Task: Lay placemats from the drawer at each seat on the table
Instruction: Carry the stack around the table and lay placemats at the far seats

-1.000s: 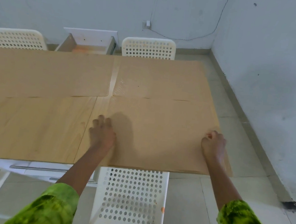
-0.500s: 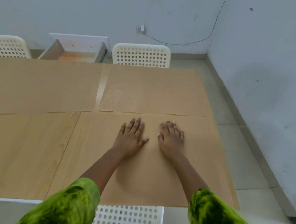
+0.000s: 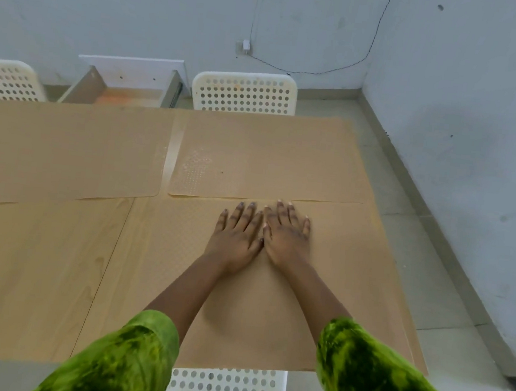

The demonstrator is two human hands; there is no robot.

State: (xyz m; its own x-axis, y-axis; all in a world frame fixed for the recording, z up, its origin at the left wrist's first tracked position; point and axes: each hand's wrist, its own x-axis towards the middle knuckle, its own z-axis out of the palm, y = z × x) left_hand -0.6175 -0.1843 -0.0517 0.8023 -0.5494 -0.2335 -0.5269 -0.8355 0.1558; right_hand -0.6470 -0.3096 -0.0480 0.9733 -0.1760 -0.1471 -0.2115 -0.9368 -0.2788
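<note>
Both hands have travelled inward and forward since the earlier frames, from the outer parts of the near placemat (image 3: 319, 296) to its far middle, where they now meet. Left hand (image 3: 236, 240) and right hand (image 3: 287, 239) lie palm-down and flat, fingers extended and only slightly spread, the inner edges of the two hands touching; neither pinches or grasps anything. This flat, open posture suggests a smoothing or pressing stroke, meant to seat the thin mat against the table (image 3: 38, 268) and take out any lift.

Near placemat: lies at the right near seat, its front edge at the table edge above the near chair (image 3: 225, 390). Its far edge meets or slightly overlaps the near edge of the far right placemat (image 3: 270, 155), which sits before the far right chair (image 3: 244, 93). Far left placemat (image 3: 65, 151): lies beside it, a narrow strip of bare table between them, in front of the far left chair (image 3: 6, 79).

Near left portion of the table shows bare wood, so one seat appears still unserved. Open drawer (image 3: 128, 88): stands beyond the table against the wall; whether another mat remains inside cannot be told, though something orange shows on its floor.

Green sleeves (image 3: 374, 380) cover both forearms near the camera.
</note>
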